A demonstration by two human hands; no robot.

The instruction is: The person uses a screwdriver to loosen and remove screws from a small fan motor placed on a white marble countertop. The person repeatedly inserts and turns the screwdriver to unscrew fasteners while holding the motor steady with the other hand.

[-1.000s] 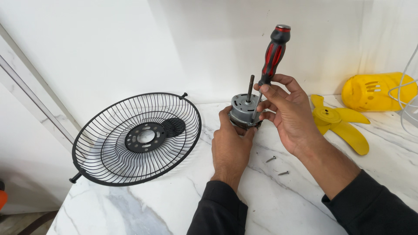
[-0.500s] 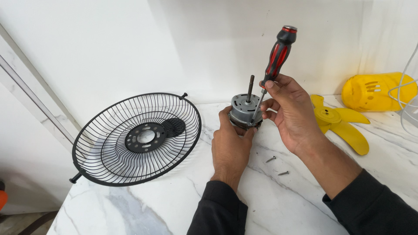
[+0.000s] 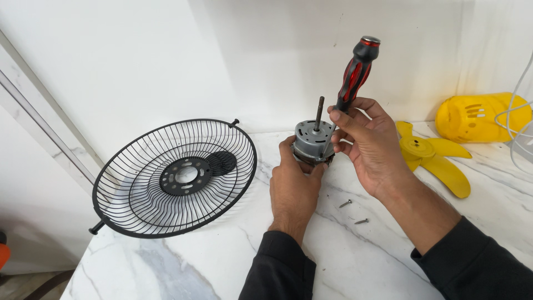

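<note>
Left fingers (image 3: 288, 150) wrapped tight around fan motor (image 3: 312, 141), right fingers (image 3: 347, 119) pinching screwdriver (image 3: 351, 78) low on handle. Motor's probably dense, rigid, slick metal; I grip the casing, not the shaft (image 3: 319, 113).

The screwdriver (image 3: 355, 72) in the right hand (image 3: 369, 144) has tilted slightly further right.

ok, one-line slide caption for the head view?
Left hand steadies a fan motor on the marble table while right hand drives a red-black screwdriver into it.

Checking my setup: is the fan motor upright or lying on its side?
Upright: the motor, gripped by the left hand, has its shaft pointing up.
</note>
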